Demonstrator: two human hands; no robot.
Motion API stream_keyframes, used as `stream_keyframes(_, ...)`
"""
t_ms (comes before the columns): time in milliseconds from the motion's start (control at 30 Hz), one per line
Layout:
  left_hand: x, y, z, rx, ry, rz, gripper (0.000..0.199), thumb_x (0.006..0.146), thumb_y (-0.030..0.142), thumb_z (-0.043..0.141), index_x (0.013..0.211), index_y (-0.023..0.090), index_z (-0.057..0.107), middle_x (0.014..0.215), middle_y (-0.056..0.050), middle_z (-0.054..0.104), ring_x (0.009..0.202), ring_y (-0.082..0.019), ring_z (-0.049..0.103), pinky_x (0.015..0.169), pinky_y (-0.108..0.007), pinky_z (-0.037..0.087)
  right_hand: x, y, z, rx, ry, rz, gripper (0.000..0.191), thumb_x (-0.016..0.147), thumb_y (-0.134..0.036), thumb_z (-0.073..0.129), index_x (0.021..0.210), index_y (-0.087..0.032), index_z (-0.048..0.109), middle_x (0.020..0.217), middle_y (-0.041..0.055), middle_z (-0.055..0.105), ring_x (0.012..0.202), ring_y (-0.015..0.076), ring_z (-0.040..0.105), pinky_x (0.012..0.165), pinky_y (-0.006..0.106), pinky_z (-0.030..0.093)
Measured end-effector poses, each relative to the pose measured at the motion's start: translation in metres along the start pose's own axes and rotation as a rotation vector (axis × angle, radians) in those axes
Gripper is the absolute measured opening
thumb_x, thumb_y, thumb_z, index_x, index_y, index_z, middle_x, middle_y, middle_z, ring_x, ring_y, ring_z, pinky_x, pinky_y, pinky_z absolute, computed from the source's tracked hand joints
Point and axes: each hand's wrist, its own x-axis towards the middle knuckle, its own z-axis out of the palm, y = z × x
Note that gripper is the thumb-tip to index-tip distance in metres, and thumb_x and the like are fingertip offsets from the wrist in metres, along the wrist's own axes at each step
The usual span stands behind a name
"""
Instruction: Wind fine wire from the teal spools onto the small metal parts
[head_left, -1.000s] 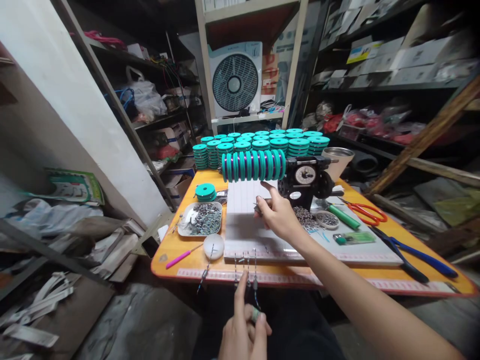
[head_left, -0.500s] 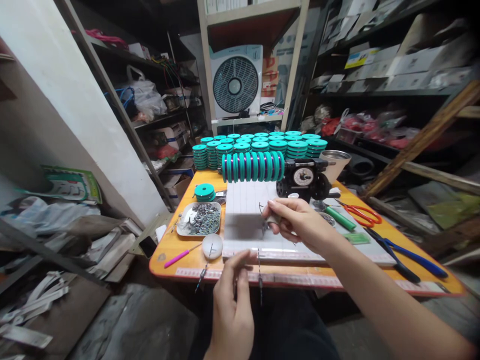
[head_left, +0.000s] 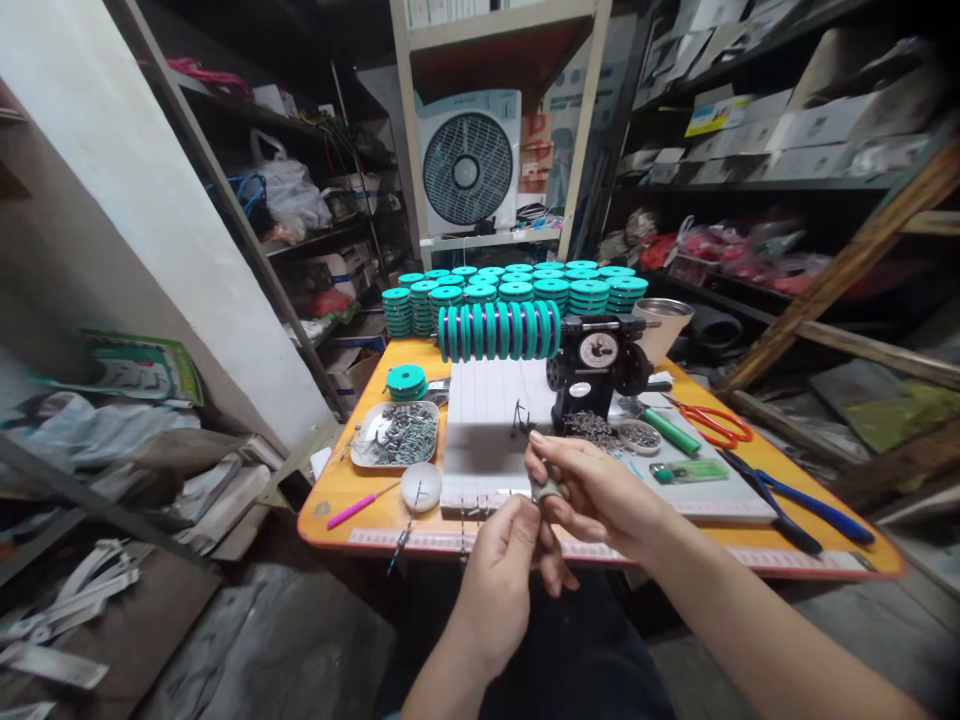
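Observation:
My left hand (head_left: 501, 575) and my right hand (head_left: 589, 490) meet over the table's front edge. Both have thumb and forefinger pinched; whatever lies between them is too fine to make out. A grey wrap (head_left: 551, 489) sits around a finger of my right hand. Just beyond the fingertips are small dark wire-like pieces (head_left: 521, 415). To the left, a thin tackle-like strand (head_left: 403, 540) hangs over the front edge, beside a white round dish (head_left: 421, 487). A row of green spools (head_left: 499, 331) sits on the shaft of a black winding machine (head_left: 589, 370).
Stacked green spools (head_left: 517, 290) line the back. On the left are a tray of small metal parts (head_left: 396, 437) and a pink-handled tool (head_left: 352, 512). Orange scissors (head_left: 716, 425), blue-handled pliers (head_left: 817, 510) and a green cylinder (head_left: 671, 430) lie right. A box fan (head_left: 469, 165) stands behind.
My right hand has come down and toward me, and my left has moved up and right, so they now meet. The left fingers have closed into a pinch. The view has shifted slightly.

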Motion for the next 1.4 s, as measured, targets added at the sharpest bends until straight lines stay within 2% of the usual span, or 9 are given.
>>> stream_keyframes(167, -0.018, -0.021, -0.001, -0.284, -0.012, -0.134, 0.038, 0.093, 0.045, 0.04, 0.07, 0.015, 0.047, 0.044, 0.0, 0.056, 0.039, -0.012, 0.056, 0.053, -0.028, 0.051, 0.009, 0.016, -0.003, 0.058, 0.044, 0.025, 0.038, 0.083, -0.051, 0.054, 0.069, -0.017, 0.047, 0.038, -0.0052, 0.047, 0.023, 0.001, 0.022, 0.026, 0.012, 0.011)
stream_keyframes(367, -0.047, -0.057, -0.016, -0.452, -0.034, -0.3, 0.045, 0.085, 0.057, 0.046, 0.069, 0.015, 0.048, 0.043, -0.007, 0.064, 0.038, -0.019, 0.062, 0.041, -0.024, 0.05, 0.007, 0.017, -0.011, 0.078, 0.075, 0.007, 0.035, 0.085, -0.046, 0.055, 0.068, -0.016, 0.049, 0.039, -0.0054, 0.045, 0.024, 0.0004, 0.023, 0.027, 0.011, 0.01)
stream_keyframes(600, -0.073, -0.072, -0.032, -0.526, -0.039, -0.341, 0.048, 0.091, 0.057, 0.03, 0.072, 0.016, 0.048, 0.053, -0.014, 0.069, 0.048, -0.028, 0.068, 0.041, -0.031, 0.051, 0.007, 0.018, -0.008, 0.079, 0.061, 0.004, 0.035, 0.087, -0.045, 0.053, 0.068, -0.016, 0.049, 0.04, -0.005, 0.046, 0.024, 0.0002, 0.023, 0.027, 0.011, 0.013)
stream_keyframes(867, -0.073, -0.084, -0.032, -0.585, -0.096, -0.283, 0.052, 0.093, 0.054, 0.018, 0.074, 0.016, 0.048, 0.054, -0.015, 0.069, 0.045, -0.028, 0.067, 0.037, -0.029, 0.048, 0.006, 0.016, -0.007, 0.065, 0.042, -0.006, 0.035, 0.088, -0.046, 0.052, 0.069, -0.016, 0.05, 0.041, -0.0054, 0.046, 0.024, 0.0001, 0.022, 0.027, 0.011, 0.014)
stream_keyframes(1033, -0.071, -0.064, -0.028, -0.516, -0.083, -0.284, 0.047, 0.095, 0.044, 0.027, 0.074, 0.014, 0.055, 0.056, -0.012, 0.07, 0.049, -0.024, 0.067, 0.048, -0.03, 0.05, 0.005, 0.013, -0.01, -0.004, 0.062, -0.019, 0.032, 0.087, -0.045, 0.053, 0.072, -0.016, 0.054, 0.043, -0.005, 0.047, 0.027, -0.0001, 0.022, 0.028, 0.012, 0.012)
stream_keyframes(1100, -0.066, -0.047, -0.026, -0.328, -0.088, -0.203, 0.038, 0.092, 0.036, 0.038, 0.079, 0.011, 0.063, 0.076, -0.015, 0.073, 0.071, -0.024, 0.069, 0.069, -0.035, 0.051, 0.004, 0.01, -0.012, -0.105, 0.093, -0.048, 0.031, 0.086, -0.046, 0.054, 0.079, -0.016, 0.059, 0.044, -0.0049, 0.047, 0.029, 0.0006, 0.023, 0.029, 0.013, 0.012)
stream_keyframes(1200, -0.049, -0.025, -0.025, 0.006, -0.079, -0.003, 0.033, 0.083, 0.025, 0.05, 0.107, 0.008, 0.063, 0.103, -0.016, 0.069, 0.104, -0.027, 0.058, 0.097, -0.039, 0.035, 0.0, 0.003, -0.015, -0.355, 0.119, -0.107, 0.036, 0.086, -0.049, 0.054, 0.096, -0.017, 0.066, 0.044, -0.0059, 0.043, 0.033, 0.0028, 0.027, 0.031, 0.014, 0.016)
stream_keyframes(1300, -0.024, -0.014, -0.02, 0.051, -0.085, 0.018, 0.045, 0.087, 0.021, 0.042, 0.132, 0.015, 0.038, 0.088, -0.009, 0.069, 0.089, -0.025, 0.064, 0.092, -0.045, 0.038, -0.005, -0.008, -0.015, -0.619, 0.113, -0.113, 0.041, 0.087, -0.05, 0.051, 0.107, -0.017, 0.067, 0.044, -0.0071, 0.037, 0.037, 0.0043, 0.03, 0.035, 0.015, 0.022)
stream_keyframes(1400, 0.003, -0.006, -0.011, 0.027, -0.069, -0.057, 0.04, 0.094, 0.027, 0.035, 0.133, 0.02, 0.029, 0.069, -0.002, 0.064, 0.064, -0.02, 0.065, 0.07, -0.039, 0.05, -0.008, -0.018, -0.014, -0.836, 0.128, -0.172, 0.041, 0.087, -0.049, 0.051, 0.102, -0.016, 0.069, 0.054, -0.0028, 0.049, 0.045, 0.0062, 0.039, 0.041, 0.017, 0.031)
